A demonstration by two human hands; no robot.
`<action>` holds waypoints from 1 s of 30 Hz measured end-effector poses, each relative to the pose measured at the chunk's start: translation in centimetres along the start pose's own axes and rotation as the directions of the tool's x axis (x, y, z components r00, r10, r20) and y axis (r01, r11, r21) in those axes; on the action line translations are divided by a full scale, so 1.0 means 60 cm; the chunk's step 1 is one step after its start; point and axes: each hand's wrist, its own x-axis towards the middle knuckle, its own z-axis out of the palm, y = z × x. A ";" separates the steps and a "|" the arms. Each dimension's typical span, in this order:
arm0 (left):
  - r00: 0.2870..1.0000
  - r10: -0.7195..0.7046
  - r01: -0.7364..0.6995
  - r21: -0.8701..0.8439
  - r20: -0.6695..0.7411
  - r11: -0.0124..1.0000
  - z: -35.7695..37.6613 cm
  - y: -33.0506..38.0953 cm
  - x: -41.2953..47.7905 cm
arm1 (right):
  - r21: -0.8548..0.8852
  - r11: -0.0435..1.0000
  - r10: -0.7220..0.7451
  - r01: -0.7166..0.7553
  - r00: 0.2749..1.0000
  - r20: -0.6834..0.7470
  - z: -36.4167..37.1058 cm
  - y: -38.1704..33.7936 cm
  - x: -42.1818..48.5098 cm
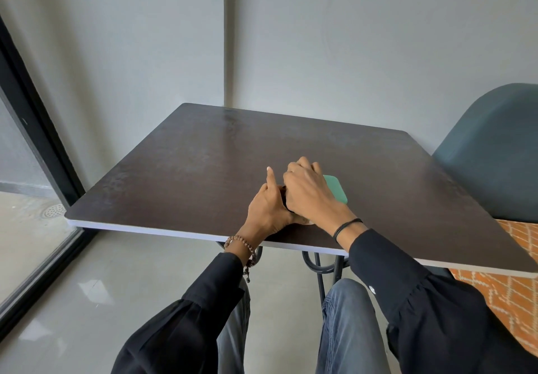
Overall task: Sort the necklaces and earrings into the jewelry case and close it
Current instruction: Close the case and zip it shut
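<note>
Green jewelry case [337, 188] was found near the front edge of the table [203, 152], gripped from above by the right hand [308, 193], fingers curled over it. Left hand [269, 207] was set against its left side, forefinger raised; its grip could not be told. No loose jewelry was seen: sorting judged done, closing near-finished.

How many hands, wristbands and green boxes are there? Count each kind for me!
hands: 2 (left hand, right hand)
wristbands: 2 (beaded bracelet, black band)
green case: 1
total: 5
</note>
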 end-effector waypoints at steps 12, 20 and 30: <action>0.979 0.204 -0.206 0.143 0.025 0.968 0.006 -0.023 0.006 | 0.044 0.988 -0.131 0.151 0.942 -0.308 0.020 0.006 -0.107; 0.983 0.184 -0.183 0.187 0.009 0.965 0.003 -0.018 0.002 | 0.141 0.968 -0.171 0.207 0.957 -0.235 0.039 0.084 -0.167; 0.974 0.224 -0.226 0.145 0.032 0.963 0.006 -0.019 0.003 | 0.703 0.708 0.239 -0.064 0.959 -0.152 0.043 0.100 -0.189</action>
